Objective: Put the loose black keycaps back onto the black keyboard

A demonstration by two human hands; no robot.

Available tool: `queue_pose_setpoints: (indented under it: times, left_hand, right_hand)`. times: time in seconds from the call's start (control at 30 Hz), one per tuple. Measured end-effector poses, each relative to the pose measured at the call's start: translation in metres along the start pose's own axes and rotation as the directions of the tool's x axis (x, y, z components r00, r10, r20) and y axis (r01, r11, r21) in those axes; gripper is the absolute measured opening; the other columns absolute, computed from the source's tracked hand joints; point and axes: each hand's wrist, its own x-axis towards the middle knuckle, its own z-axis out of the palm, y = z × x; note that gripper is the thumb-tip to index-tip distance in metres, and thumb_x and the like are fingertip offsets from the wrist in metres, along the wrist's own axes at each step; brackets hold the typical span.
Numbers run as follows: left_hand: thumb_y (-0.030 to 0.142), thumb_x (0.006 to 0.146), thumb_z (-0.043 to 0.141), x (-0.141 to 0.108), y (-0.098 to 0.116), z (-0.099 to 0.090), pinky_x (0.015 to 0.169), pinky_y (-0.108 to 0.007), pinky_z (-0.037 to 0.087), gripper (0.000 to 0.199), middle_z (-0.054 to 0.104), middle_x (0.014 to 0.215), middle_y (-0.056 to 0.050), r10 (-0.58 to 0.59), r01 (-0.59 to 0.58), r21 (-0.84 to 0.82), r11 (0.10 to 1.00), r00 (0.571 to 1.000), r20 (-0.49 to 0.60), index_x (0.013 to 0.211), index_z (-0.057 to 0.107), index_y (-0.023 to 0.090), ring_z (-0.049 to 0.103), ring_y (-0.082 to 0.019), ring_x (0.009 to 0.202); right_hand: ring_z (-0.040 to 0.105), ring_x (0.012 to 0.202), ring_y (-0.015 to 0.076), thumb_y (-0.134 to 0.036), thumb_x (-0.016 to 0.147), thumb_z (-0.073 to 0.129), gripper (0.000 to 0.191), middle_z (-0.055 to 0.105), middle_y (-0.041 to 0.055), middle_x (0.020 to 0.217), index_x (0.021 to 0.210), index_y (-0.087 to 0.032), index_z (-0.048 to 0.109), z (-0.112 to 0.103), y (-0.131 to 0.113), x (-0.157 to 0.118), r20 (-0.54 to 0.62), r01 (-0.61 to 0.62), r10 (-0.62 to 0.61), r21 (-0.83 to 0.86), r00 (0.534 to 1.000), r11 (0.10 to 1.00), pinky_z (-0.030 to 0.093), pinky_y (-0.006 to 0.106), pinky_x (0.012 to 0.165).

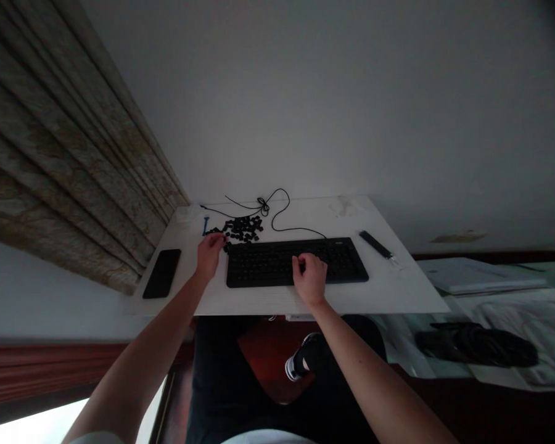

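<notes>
A black keyboard [259, 266] lies on a white desk [398, 290], and a pile of loose black keycaps [243, 229] sits just beyond its left end. My left hand [209, 255] is at the pile's near edge, with its fingertips among the keycaps. Whether it holds one is too small to tell. My right hand [311, 278] rests on the keyboard's right half, with its fingers curled down onto the keys. A thin black cable [277, 213] loops and knots behind the keyboard. A small blue object [206, 226] stands beside the pile.
A black phone [161, 274] lies at the desk's left end, and a slim black tool [374, 244] lies to the keyboard's right. A patterned curtain [69, 154] hangs at left. Papers and a dark bag [476, 344] lie beyond the desk's right edge.
</notes>
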Motion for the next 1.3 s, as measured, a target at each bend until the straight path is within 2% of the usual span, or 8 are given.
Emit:
queue_pose_setpoints:
  times: [0.1,0.27,0.5,0.67,0.77,0.9,1.07,1.3]
  left_hand:
    - [0.032,0.085,0.065,-0.027,0.018,0.029,0.102,-0.048,0.048,0.020,0.070,0.110,-0.008,-0.122,0.204,-0.400,0.894,0.967,0.222,0.101,0.062,0.020,0.066,-0.024,0.109]
    - [0.032,0.081,0.073,-0.078,0.038,0.073,0.104,-0.048,0.046,0.025,0.068,0.114,-0.007,-0.200,0.423,-0.508,0.750,0.877,0.436,0.101,0.064,0.021,0.065,-0.025,0.114]
    - [0.030,0.074,0.079,-0.108,0.033,0.107,0.091,-0.033,0.051,0.027,0.070,0.092,-0.004,-0.294,0.497,-0.523,0.693,0.856,0.425,0.095,0.068,0.017,0.066,-0.014,0.086]
    - [0.032,0.076,0.077,-0.110,0.030,0.110,0.088,-0.033,0.052,0.031,0.070,0.089,-0.004,-0.300,0.471,-0.464,0.750,0.868,0.395,0.102,0.069,0.016,0.065,-0.013,0.081]
    - [0.036,0.083,0.070,-0.107,0.027,0.102,0.094,-0.037,0.051,0.031,0.071,0.098,-0.008,-0.225,0.370,-0.409,0.834,0.905,0.360,0.107,0.068,0.016,0.068,-0.017,0.089]
    - [0.031,0.091,0.059,-0.097,0.020,0.072,0.095,-0.038,0.051,0.020,0.071,0.103,-0.007,0.023,-0.016,-0.035,0.999,0.974,0.224,0.104,0.068,0.021,0.067,-0.020,0.098]
    - [0.020,0.093,0.050,-0.082,0.006,0.026,0.102,-0.043,0.047,0.020,0.067,0.110,-0.009,0.299,-0.374,0.432,0.821,0.925,0.233,0.104,0.066,0.021,0.061,-0.023,0.109]
    - [0.019,0.092,0.050,-0.079,-0.007,0.016,0.102,-0.043,0.048,0.019,0.064,0.112,-0.009,0.348,-0.423,0.547,0.722,0.906,0.242,0.104,0.064,0.022,0.060,-0.024,0.109]
  right_hand:
    - [0.057,0.080,0.0211,-0.036,0.097,0.046,0.022,0.065,0.0066,0.083,0.087,-0.020,0.057,-0.002,-0.003,-0.002,0.046,0.084,-0.086,0.062,0.995,0.995,0.037,0.035,0.078]
    - [0.059,0.079,0.0221,-0.035,0.096,0.049,0.021,0.065,0.0077,0.085,0.100,-0.019,0.061,-0.009,-0.009,-0.006,0.135,0.178,-0.193,0.110,0.972,0.978,0.042,0.036,0.079]
    - [0.062,0.088,0.0228,-0.032,0.097,0.047,0.035,0.067,0.0094,0.098,0.129,-0.022,0.059,-0.013,-0.009,-0.010,0.259,0.269,-0.304,0.162,0.917,0.949,0.049,0.035,0.080]
    - [0.064,0.086,0.0212,-0.031,0.099,0.045,0.030,0.067,0.0096,0.098,0.120,-0.021,0.064,-0.009,-0.007,-0.011,0.250,0.275,-0.312,0.174,0.916,0.946,0.050,0.033,0.078]
    - [0.065,0.087,0.0207,-0.033,0.100,0.045,0.028,0.068,0.0096,0.101,0.115,-0.020,0.065,-0.008,-0.007,-0.010,0.217,0.234,-0.272,0.184,0.937,0.955,0.051,0.032,0.079]
    - [0.065,0.086,0.0210,-0.037,0.100,0.046,0.028,0.068,0.0093,0.100,0.115,-0.021,0.064,-0.009,-0.007,-0.009,0.191,0.197,-0.231,0.177,0.954,0.964,0.051,0.033,0.078]
    - [0.066,0.085,0.0217,-0.042,0.099,0.048,0.030,0.068,0.0096,0.098,0.112,-0.020,0.065,-0.008,-0.007,-0.009,0.186,0.183,-0.211,0.157,0.960,0.971,0.051,0.033,0.077]
    - [0.065,0.079,0.0201,-0.041,0.098,0.050,0.029,0.068,0.0087,0.096,0.110,-0.021,0.067,-0.006,-0.008,-0.010,0.196,0.129,-0.158,0.153,0.968,0.980,0.051,0.033,0.073]
